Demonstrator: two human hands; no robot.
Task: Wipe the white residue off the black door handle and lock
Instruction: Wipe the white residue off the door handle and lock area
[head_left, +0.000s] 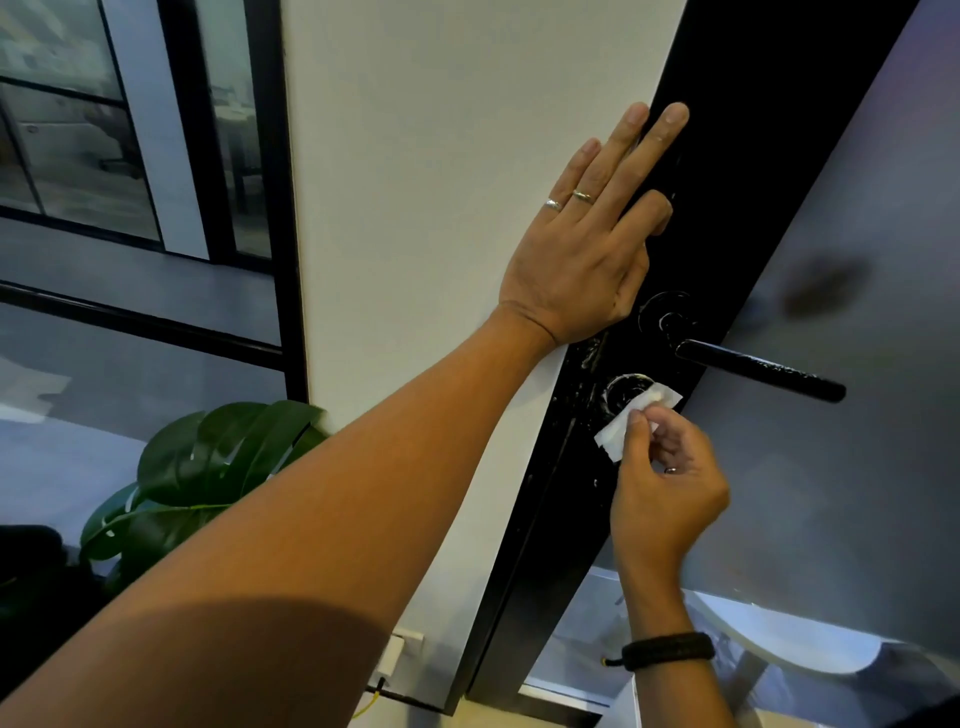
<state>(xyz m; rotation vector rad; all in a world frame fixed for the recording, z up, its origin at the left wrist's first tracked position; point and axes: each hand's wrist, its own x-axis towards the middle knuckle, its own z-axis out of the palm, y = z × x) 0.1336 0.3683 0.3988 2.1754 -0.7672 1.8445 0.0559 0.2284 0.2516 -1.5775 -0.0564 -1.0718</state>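
A black lever door handle juts right from its round rose on the black door frame; white streaks show on both. Below it sits the round black lock, ringed with white residue. My right hand pinches a small white wipe and presses it against the lock's lower right side. My left hand lies flat, fingers spread, across the white wall and the black frame just above the handle.
The glass door panel fills the right side. A white wall panel stands left of the frame. A green leafy plant is at lower left, a wall socket with a yellow cable near the floor.
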